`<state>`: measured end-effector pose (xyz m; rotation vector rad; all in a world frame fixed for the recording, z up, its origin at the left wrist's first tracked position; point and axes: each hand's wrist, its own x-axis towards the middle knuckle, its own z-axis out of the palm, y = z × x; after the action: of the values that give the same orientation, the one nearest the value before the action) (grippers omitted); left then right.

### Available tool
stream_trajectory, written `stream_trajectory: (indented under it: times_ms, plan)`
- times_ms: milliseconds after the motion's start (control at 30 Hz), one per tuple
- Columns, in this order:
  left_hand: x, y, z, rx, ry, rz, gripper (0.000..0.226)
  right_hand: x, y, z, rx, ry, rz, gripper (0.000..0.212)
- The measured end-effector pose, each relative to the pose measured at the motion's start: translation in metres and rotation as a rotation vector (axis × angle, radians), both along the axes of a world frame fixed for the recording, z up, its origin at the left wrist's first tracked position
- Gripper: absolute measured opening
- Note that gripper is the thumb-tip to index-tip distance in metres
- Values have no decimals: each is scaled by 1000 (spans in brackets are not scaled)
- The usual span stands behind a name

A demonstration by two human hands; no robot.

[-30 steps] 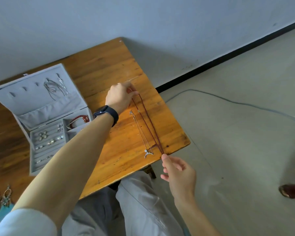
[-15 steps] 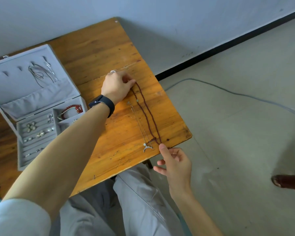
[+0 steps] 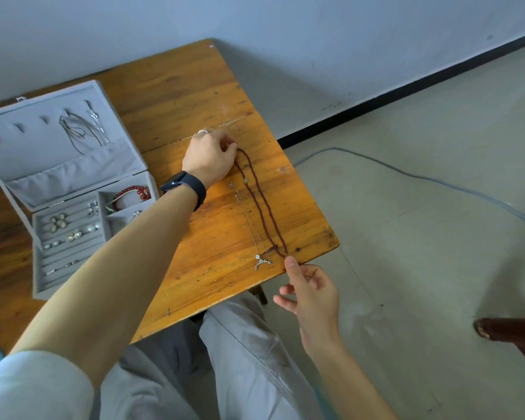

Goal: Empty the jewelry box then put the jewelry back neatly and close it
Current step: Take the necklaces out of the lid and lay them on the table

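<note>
My left hand [image 3: 208,159] pinches the red beaded necklace [image 3: 264,204] stretched on the wooden table [image 3: 194,86]; right hand [image 3: 311,294] loose, thumb touching its near end. Limp, light; I'd lift both ends.

The bench [image 3: 194,95] is made of wood, varnished orange-brown and fairly glossy, though the finish is scratched and is worn along the right edge. The jewelry box [image 3: 19,153] is lined with grey, velvet-like cloth, matt throughout. A bracelet [image 3: 131,192] of glossy red beads is seen in it. The dark red necklace [image 3: 265,207] is formed of small dull beads or twisted cord; which cannot be told. Beside it, the thin chain [image 3: 249,222] and its pendant [image 3: 261,262] are of bright, shiny metal. A matt dark strap [image 3: 194,189] and a polished metal ring [image 3: 202,131] are worn. The trousers [image 3: 240,359] are of smooth grey cloth. The floor [image 3: 406,237] looks like rough, matt concrete, and the wall [image 3: 285,40] is painted matt
</note>
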<state>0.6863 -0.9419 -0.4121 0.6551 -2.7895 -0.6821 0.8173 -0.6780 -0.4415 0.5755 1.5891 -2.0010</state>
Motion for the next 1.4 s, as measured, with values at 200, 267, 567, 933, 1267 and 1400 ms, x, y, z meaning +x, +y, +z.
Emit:
stream_trajectory:
  times_ms: [200, 267, 567, 933, 1267, 1400]
  plan:
    - [30, 11, 16, 2, -83, -43, 30, 3, 18, 2, 9, 74, 79, 29]
    - [49, 18, 21, -31, -102, -60, 32, 3, 29, 3, 56, 159, 117, 26]
    - [150, 57, 39, -202, -102, -92, 39, 7, 44, 32, 550, 845, 469, 9]
    - [255, 35, 48, -362, -78, 106, 44, -1, -54, 83, 845, 1472, 869, 33]
    - [294, -28, 74, -368, -27, 247, 46, -7, -142, 116, 858, 1602, 995, 37]
    - [295, -59, 81, -399, -39, 308, 44, -19, -175, 120, 860, 1651, 1002, 37]
